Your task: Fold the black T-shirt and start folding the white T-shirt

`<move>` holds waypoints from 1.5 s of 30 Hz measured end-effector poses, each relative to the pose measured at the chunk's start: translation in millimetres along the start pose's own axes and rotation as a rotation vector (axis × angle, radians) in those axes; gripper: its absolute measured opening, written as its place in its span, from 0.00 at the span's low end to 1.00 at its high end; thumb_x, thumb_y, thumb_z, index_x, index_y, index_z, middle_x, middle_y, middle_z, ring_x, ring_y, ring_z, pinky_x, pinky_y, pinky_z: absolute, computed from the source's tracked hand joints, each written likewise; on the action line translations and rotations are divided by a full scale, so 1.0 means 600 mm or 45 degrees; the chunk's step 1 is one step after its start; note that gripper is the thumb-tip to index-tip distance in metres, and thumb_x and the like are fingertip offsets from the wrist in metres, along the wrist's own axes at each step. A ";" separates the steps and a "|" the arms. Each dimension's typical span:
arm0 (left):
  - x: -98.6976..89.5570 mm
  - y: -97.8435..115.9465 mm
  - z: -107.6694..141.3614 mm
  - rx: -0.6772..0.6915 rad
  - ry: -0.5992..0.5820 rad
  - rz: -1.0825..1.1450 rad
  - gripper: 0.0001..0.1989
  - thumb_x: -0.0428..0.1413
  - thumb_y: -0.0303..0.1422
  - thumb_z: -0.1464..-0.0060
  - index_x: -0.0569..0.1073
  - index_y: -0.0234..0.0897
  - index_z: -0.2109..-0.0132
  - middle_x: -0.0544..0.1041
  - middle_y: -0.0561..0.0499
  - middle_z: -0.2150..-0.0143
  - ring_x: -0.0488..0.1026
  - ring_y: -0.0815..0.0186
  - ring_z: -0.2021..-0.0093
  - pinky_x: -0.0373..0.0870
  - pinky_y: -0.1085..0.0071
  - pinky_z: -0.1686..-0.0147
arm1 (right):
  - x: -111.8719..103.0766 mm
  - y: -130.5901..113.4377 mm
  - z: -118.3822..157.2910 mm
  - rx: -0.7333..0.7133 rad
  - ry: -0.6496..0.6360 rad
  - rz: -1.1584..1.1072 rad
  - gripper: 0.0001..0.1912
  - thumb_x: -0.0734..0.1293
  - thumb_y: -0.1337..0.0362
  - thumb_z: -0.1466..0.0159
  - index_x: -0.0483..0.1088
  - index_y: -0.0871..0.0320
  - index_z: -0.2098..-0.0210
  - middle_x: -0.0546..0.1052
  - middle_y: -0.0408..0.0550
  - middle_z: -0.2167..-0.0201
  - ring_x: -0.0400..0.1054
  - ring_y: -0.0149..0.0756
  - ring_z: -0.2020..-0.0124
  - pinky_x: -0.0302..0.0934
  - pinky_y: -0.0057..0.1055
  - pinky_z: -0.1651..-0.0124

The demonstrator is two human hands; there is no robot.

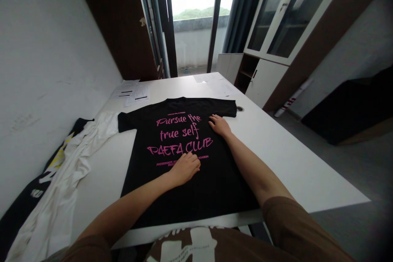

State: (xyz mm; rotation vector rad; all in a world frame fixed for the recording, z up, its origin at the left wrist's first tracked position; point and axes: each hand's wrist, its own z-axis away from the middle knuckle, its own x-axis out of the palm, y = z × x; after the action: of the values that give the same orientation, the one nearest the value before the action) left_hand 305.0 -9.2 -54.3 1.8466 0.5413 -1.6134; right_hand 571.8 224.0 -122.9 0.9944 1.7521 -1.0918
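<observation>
A black T-shirt with pink lettering lies spread out on a white table, its sleeves out to both sides and its collar at the far end. My left hand rests on the shirt's middle, just below the large lettering, with fingers slightly bent and covering part of the small print. Farther up, beside the right sleeve, my right hand lies on the cloth with its fingers stretched out. Neither hand shows any cloth gripped.
White garments and a dark garment with yellow marks lie heaped along the left wall. Papers rest at the table's far left. A round cable hole is beside the right sleeve. Cabinets stand beyond at right.
</observation>
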 end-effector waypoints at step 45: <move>0.021 0.003 -0.041 0.068 -0.049 0.119 0.33 0.44 0.51 0.31 0.52 0.43 0.26 0.48 0.45 0.23 0.41 0.53 0.24 0.39 0.48 0.28 | -0.046 0.148 -0.043 0.669 0.437 -0.101 0.21 0.58 0.57 0.31 0.76 0.61 0.50 0.77 0.61 0.50 0.69 0.52 0.46 0.62 0.47 0.41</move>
State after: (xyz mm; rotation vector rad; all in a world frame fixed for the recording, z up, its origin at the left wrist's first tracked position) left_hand 325.9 5.1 -64.6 1.8472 0.3928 -1.6118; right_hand 656.2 270.1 -115.4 1.5133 1.8186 -1.5528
